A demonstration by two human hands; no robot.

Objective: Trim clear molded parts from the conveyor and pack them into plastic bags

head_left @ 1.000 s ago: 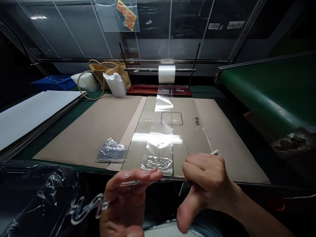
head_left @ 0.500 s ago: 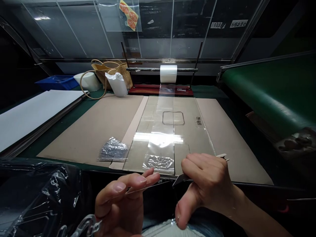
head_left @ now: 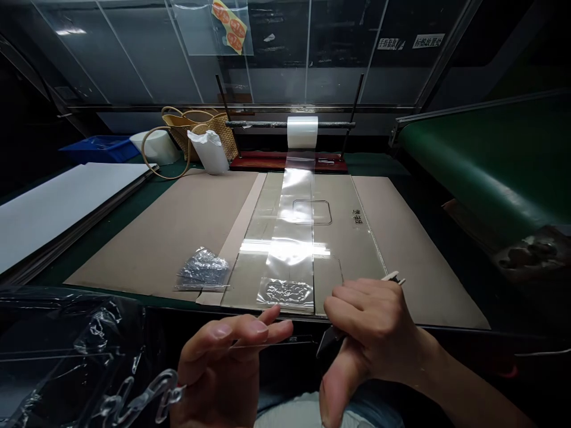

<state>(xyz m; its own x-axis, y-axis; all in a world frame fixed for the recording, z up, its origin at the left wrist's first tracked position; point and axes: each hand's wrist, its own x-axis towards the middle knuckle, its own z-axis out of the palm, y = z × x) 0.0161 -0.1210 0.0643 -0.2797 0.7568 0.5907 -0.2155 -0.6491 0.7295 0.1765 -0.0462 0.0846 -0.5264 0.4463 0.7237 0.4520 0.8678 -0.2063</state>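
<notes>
My left hand [head_left: 227,362] is at the bottom centre, fingers bent forward around the edge of a thin clear plastic sheet [head_left: 294,340] seen almost edge-on; its thumb is hidden. To its right, my right hand [head_left: 370,324] is closed around a utility knife [head_left: 329,342]. The dark blade end sticks out toward the left hand, and the pale tail end shows behind the knuckles. Just beyond the hands, a small clear film piece [head_left: 285,292] with wavy reflections lies on the glass-like board [head_left: 343,238]. Clear film [head_left: 297,208] runs over that board from a roll [head_left: 302,132].
A stack of small clear bags [head_left: 203,270] rests on brown cardboard [head_left: 178,220]. White sheets [head_left: 66,184] are piled at left, near a woven bag [head_left: 223,131] and blue tray [head_left: 100,148]. A dark plastic-wrapped bundle [head_left: 66,345] sits lower left. A green conveyor belt [head_left: 491,154] flanks the right.
My left hand has shifted slightly right and its sheet lies more level. My right thumb has dropped lower, with the knife still in that hand. The view has moved slightly.
</notes>
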